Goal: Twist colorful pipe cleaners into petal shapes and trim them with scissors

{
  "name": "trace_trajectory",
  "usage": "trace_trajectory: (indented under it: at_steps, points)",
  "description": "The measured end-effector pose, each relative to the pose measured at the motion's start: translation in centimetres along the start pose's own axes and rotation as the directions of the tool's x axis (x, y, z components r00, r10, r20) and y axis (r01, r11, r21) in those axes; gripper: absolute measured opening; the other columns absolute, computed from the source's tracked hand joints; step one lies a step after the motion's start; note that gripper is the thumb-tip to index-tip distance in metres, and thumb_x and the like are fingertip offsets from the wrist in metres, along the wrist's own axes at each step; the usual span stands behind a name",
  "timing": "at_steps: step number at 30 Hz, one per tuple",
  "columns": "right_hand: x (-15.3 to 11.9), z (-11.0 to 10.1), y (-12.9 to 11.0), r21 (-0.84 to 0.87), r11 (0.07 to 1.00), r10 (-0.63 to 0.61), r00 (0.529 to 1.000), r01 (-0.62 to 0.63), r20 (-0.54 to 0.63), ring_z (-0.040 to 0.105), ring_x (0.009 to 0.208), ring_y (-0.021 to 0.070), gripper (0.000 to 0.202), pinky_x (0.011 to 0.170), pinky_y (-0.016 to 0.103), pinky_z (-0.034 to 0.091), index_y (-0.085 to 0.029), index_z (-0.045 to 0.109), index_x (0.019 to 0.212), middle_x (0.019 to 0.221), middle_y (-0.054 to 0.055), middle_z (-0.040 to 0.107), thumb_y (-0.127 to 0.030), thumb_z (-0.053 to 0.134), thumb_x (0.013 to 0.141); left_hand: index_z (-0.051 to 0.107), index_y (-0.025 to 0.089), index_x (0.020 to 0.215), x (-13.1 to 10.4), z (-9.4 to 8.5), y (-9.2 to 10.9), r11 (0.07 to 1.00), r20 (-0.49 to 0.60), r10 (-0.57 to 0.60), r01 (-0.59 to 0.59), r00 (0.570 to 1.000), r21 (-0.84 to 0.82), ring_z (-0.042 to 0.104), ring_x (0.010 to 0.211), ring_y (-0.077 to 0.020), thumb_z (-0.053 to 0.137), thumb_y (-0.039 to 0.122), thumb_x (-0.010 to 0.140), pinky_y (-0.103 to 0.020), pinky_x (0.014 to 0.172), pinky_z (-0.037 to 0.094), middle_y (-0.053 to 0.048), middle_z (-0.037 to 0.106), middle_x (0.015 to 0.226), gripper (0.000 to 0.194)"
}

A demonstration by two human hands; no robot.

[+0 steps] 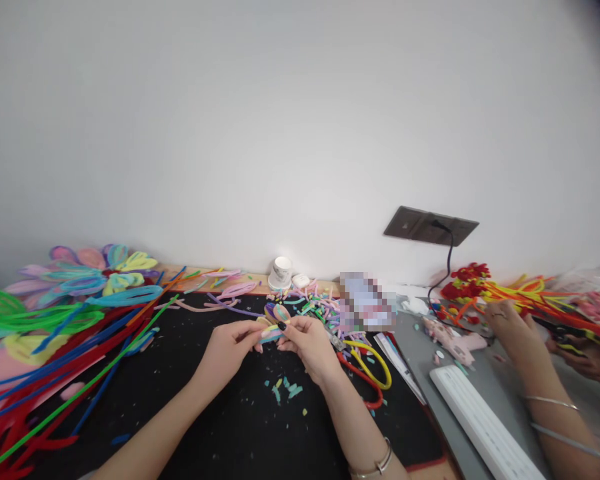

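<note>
Arms: I see both of my forearms bare from the bottom edge up to the hands, with no sleeve anywhere on them.
Left hand (229,346): I find no ring or band on it, and its nails are too small for me to judge.
Right hand (307,347): I can pick out one long, pointed nail painted black.
Right wrist: I wear a thin silver-coloured bangle (380,461), seemingly two slim bands lying close together.

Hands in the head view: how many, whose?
4. The wearer's left hand and right hand pinch a pastel pipe-cleaner piece at centre. A co-worker's two hands, and, partly hidden, are at right.
</note>
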State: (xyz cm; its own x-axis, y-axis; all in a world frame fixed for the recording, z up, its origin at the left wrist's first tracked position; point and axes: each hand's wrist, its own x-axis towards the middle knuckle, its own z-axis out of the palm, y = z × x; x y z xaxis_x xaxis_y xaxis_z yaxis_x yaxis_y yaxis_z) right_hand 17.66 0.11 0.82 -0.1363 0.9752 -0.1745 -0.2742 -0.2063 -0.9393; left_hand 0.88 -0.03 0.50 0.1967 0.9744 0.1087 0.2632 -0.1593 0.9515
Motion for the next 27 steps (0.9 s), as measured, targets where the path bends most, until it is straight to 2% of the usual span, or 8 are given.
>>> trace_trajectory:
  at_steps: [6,13,23,27]
  points:
    - [0.03,0.01,0.05,-0.044,0.999,0.007,0.999,-0.005,0.032,0.057,0.051,0.0083,0.021,0.057,0.020,0.049,-0.010,0.063,0.067,0.057,0.001,0.064,-0.026,0.074,0.059,0.070,0.016,0.076,-0.02,-0.06,0.15,0.999,-0.029,-0.021,0.022,0.999,0.045,0.055,0.057,-0.0157,0.052,0.032,0.076,-0.024,0.058,0.043,-0.001,0.064,0.060,0.024]
    - [0.05,0.03,0.06,-0.075,0.997,-0.014,1.000,0.015,0.012,0.052,0.040,0.0076,0.023,0.046,0.019,0.045,-0.012,0.059,0.066,0.048,-0.002,0.060,-0.032,0.071,0.062,0.067,0.016,0.074,0.00,0.07,-0.03,0.999,-0.007,-0.036,0.036,0.999,0.001,0.055,0.057,-0.0156,0.051,0.032,0.077,-0.023,0.057,0.041,0.000,0.062,0.058,0.023]
    - [0.08,0.13,-0.10,-0.107,0.992,-0.064,0.998,0.060,-0.027,0.052,0.038,0.0088,0.020,0.044,0.020,0.044,-0.014,0.058,0.065,0.045,-0.003,0.059,-0.029,0.070,0.061,0.070,0.018,0.092,0.18,0.07,-0.78,0.999,0.072,-0.007,0.003,0.997,0.046,0.052,0.056,-0.0159,0.049,0.037,0.080,-0.023,0.058,0.037,0.000,0.062,0.057,0.031]
    - [0.03,0.23,-0.28,-0.074,0.996,-0.057,0.998,0.054,-0.037,0.054,0.040,0.0089,0.021,0.046,0.020,0.046,-0.014,0.057,0.065,0.047,-0.003,0.059,-0.027,0.073,0.059,0.071,0.017,0.082,0.15,0.11,-0.62,0.996,0.108,-0.009,-0.001,0.994,0.092,0.050,0.053,-0.0151,0.048,0.039,0.080,-0.022,0.055,0.034,0.001,0.058,0.052,0.032]
